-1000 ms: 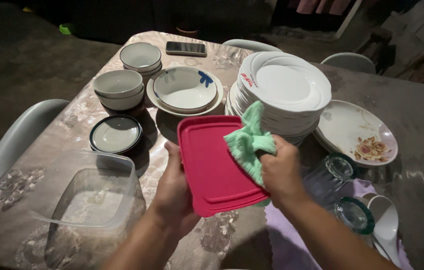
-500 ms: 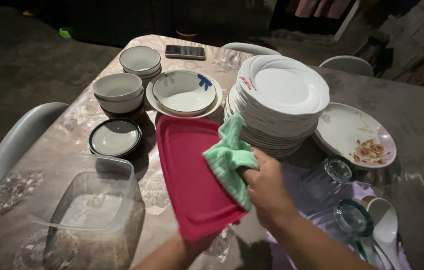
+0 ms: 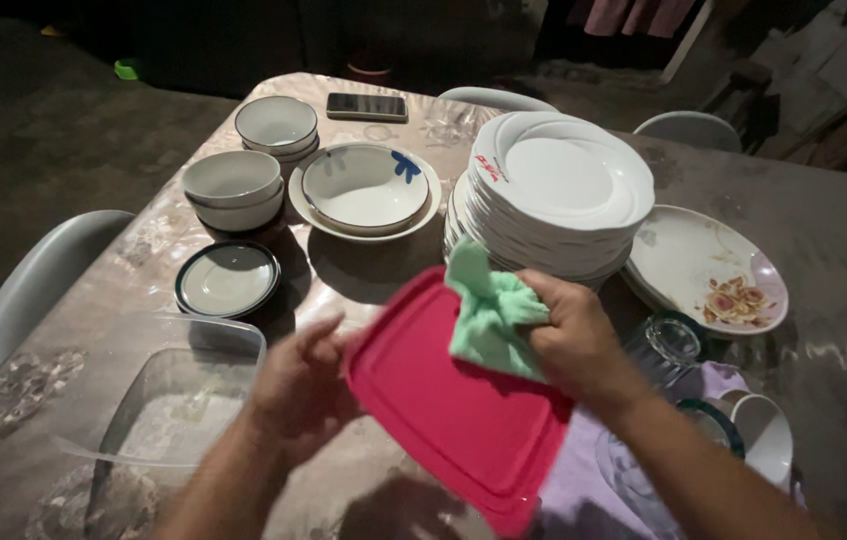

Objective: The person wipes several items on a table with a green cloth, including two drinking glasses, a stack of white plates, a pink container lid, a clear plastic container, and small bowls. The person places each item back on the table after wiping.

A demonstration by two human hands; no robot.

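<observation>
— While our left hand (image 3: pixel 299 385) grips the red lid (image 3: pixel 454 405) above the counter's near edge, what matters?
— Right hand (image 3: pixel 574 340), clamped on the green cloth (image 3: pixel 489 315), should press flat and wipe into the rim groove

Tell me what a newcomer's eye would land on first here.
The red lid at bottom centre stands out most: the left hand holds its edge while the right hand presses a green cloth onto it. Just behind rises a tall stack of white plates. At the lower left sits a clear plastic container, with bowls further back on the table.
</observation>
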